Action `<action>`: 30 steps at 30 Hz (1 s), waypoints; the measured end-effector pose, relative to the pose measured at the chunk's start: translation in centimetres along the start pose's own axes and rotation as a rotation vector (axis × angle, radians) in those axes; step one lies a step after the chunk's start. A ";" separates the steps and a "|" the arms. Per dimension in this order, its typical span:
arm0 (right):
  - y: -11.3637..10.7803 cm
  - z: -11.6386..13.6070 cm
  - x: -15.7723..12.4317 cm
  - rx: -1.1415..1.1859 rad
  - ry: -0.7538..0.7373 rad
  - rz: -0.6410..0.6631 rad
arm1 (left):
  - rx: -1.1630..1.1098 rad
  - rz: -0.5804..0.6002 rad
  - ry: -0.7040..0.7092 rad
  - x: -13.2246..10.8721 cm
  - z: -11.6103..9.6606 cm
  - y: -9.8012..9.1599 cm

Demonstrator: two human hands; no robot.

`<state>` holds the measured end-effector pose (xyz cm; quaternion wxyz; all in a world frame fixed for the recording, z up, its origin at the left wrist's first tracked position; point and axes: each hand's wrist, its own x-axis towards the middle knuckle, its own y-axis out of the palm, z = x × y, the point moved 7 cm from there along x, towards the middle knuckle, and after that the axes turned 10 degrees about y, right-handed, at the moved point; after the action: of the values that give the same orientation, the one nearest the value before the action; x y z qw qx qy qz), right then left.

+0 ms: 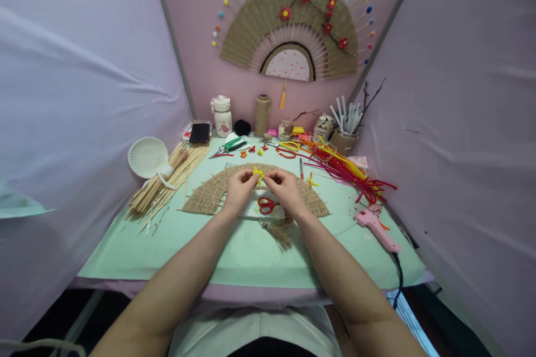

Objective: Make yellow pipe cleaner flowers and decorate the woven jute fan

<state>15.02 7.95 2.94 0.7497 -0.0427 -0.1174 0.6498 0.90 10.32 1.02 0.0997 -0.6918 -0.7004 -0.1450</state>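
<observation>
Between my fingertips is a small yellow pipe-cleaner flower (258, 173), held over the middle of a woven straw fan (209, 192). My left hand (240, 188) pinches it from the left. From the right, my right hand (283, 187) has its thumb and fingers closed at the flower's edge. Beneath my hands, red-handled scissors (267, 205) lie on the fan's pale patterned centre. A straw tassel (278, 234) hangs toward me from the fan. Small red, orange and yellow flowers (252, 149) lie beyond the fan.
Bundled sticks (167, 184) and a white ruffled bowl (147, 157) are at left. Colourful pipe cleaners (343, 170) and a pink glue gun (379, 228) with a black cord lie at right. Pliers (232, 145), yellow-handled scissors (288, 146) and a white jar (221, 116) sit behind.
</observation>
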 end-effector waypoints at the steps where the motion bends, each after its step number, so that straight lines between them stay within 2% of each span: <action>1: 0.0 0.0 0.0 -0.008 -0.009 -0.009 | 0.007 0.009 0.004 0.0 0.0 0.1; 6: -0.2 0.0 -0.1 -0.065 -0.053 -0.044 | 0.014 0.070 0.013 -0.1 0.3 0.6; 12: -0.2 0.3 -0.1 -0.035 -0.054 -0.044 | -0.030 0.015 -0.014 -0.1 0.3 0.3; 17: -0.3 0.3 0.1 0.007 -0.038 -0.015 | 0.042 0.072 0.037 -0.2 -0.2 0.6; 20: -0.2 0.7 -0.1 -0.053 -0.090 0.001 | 0.054 0.106 0.038 -0.3 -0.1 0.9; 23: -0.4 1.3 -0.4 -0.136 -0.167 -0.026 | -0.020 0.115 -0.035 -0.4 0.6 1.1; 26: -0.5 1.2 -0.3 -0.112 -0.160 -0.043 | -0.131 0.056 -0.141 -0.3 1.1 0.9; 30: -0.3 -0.1 0.2 -0.062 -0.043 -0.038 | -0.323 -0.096 -0.249 -0.1 1.3 0.1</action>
<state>15.37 8.11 2.94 0.7575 -0.0497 -0.1545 0.6324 1.09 10.66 -0.27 -0.1067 -0.6773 -0.7070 -0.1732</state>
